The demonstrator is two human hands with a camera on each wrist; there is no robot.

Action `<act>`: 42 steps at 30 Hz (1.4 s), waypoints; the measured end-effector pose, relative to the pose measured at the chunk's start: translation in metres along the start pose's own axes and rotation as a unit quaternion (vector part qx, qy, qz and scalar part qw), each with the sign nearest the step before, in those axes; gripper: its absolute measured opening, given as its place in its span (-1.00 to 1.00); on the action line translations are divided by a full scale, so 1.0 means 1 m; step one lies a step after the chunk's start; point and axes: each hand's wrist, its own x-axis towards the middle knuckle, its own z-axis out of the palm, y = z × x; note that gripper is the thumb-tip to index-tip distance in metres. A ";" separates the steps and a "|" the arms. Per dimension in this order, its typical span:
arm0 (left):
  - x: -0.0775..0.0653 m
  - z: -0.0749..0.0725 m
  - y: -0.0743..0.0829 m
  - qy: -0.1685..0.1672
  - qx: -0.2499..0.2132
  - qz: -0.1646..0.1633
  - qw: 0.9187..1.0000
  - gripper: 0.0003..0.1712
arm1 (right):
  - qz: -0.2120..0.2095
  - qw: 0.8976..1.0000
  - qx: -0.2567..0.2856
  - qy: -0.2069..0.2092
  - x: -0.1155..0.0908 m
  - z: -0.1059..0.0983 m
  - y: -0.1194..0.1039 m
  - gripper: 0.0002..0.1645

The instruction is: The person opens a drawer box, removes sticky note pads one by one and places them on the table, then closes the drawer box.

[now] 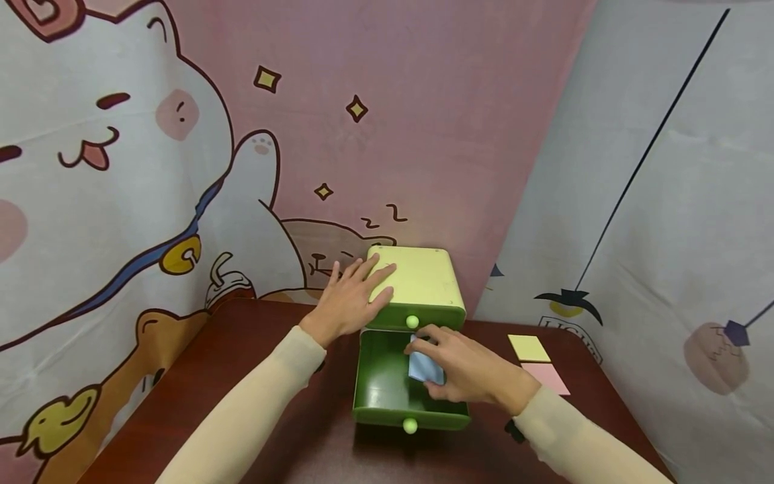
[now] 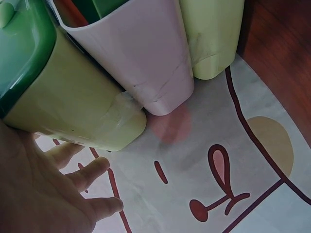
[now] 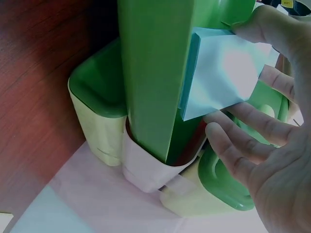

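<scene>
The right hand (image 1: pixel 465 366) pinches a blue pad (image 1: pixel 426 368) by its edges, thumb at the near edge and fingers at the far one. The pad is over the open drawer (image 1: pixel 382 376), toward the drawer's 2 o'clock; whether it touches the floor of the drawer I cannot tell. In the right wrist view it looks like a small stack, one edge a deeper blue.

The left hand (image 1: pixel 349 299) lies with spread, straight fingers on the box (image 1: pixel 426 272), at the 9 o'clock side of its yellow top. The drawer juts toward 6 o'clock, out of a pink casing (image 2: pixel 131 53) set between two yellow ones. A round knob (image 1: pixel 410 425) sits on its front. At 12 o'clock from it, the upper drawer (image 1: pixel 438 314) is pushed in.

At 4 o'clock from the box, on the red-brown table (image 1: pixel 320 444), lie a yellow note (image 1: pixel 529 348) and, just beside it at 5 o'clock, a pink note (image 1: pixel 545 378). Cream sleeves (image 1: pixel 260 396) cover both forearms. Behind stands a pink wall (image 1: pixel 453 134), a white cartoon cat (image 1: pixel 139 74) at 10 o'clock.
</scene>
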 end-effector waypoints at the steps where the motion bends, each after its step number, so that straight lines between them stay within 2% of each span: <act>1: 0.000 0.000 0.000 0.001 0.000 0.000 1.000 -0.18 | 0.000 1.000 -0.001 0.003 -0.001 0.000 0.000 -0.29; 12: 0.000 0.000 0.001 0.000 0.004 -0.002 1.000 -0.19 | 0.004 0.999 -0.026 0.031 -0.010 -0.001 0.002 -0.28; 23: 0.001 0.001 0.000 -0.006 -0.003 -0.004 1.000 -0.17 | 0.028 0.998 -0.036 0.039 -0.018 -0.004 0.002 -0.30; 32: 0.002 0.000 0.000 -0.007 0.000 -0.007 1.000 -0.18 | 0.025 0.996 -0.044 0.076 -0.024 -0.002 0.004 -0.26; 42: 0.001 0.001 0.001 -0.008 0.000 -0.008 1.000 -0.18 | 0.041 0.993 -0.041 0.099 -0.033 -0.002 0.006 -0.24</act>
